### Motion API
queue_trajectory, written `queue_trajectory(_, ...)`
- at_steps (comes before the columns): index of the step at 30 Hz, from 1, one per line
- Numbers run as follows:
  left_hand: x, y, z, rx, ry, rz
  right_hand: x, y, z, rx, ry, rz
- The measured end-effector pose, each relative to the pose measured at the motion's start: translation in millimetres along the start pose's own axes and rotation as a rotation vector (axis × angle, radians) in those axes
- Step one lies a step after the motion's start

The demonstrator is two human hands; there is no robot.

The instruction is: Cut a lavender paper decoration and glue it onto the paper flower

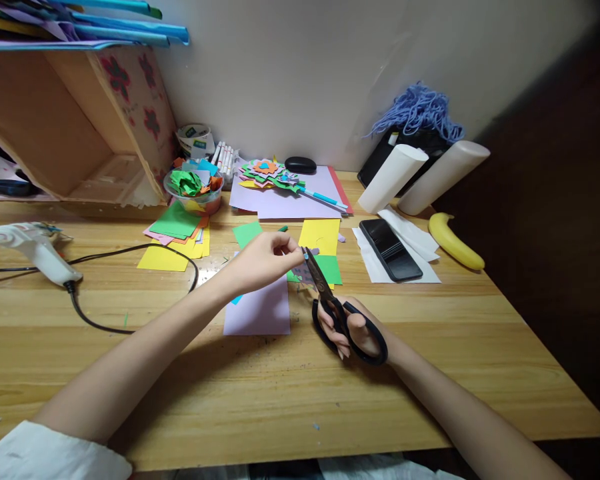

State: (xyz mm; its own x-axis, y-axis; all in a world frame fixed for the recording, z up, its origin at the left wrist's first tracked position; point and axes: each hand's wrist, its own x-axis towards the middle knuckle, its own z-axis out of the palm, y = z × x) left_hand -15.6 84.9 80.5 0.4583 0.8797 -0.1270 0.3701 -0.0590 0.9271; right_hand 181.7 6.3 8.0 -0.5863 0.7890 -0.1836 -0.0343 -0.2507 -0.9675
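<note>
My right hand [347, 327] grips black-handled scissors [325, 287], with fingers through the loops and the blades pointing up and away. At the blade tips, my left hand [267, 260] pinches a tiny blue piece of paper [307, 255], mostly hidden by the fingertips. Beneath the hands lie a lilac paper sheet [260, 313], a yellow sheet [320, 235] and a green sheet [329, 269]. Small purple scraps are scattered near the blades. Further back, a layered paper flower [270, 173] with a blue stick rests on lilac sheets [300, 209].
On the left are a white glue gun [35, 250] with a black cord, stacked coloured papers [175, 223], a tub of paper scraps [195, 190] and a cardboard box [130, 120]. To the right lie a phone [390, 250], a banana [455, 241], white rolls [395, 177] and blue yarn [420, 113].
</note>
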Motion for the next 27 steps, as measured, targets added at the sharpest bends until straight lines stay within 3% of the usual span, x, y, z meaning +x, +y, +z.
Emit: queue_trajectory(27, 0, -1, 1.8, -0.001, -0.007, -0.007, -1, 12, 1, 0.041, 0.011, -0.049)
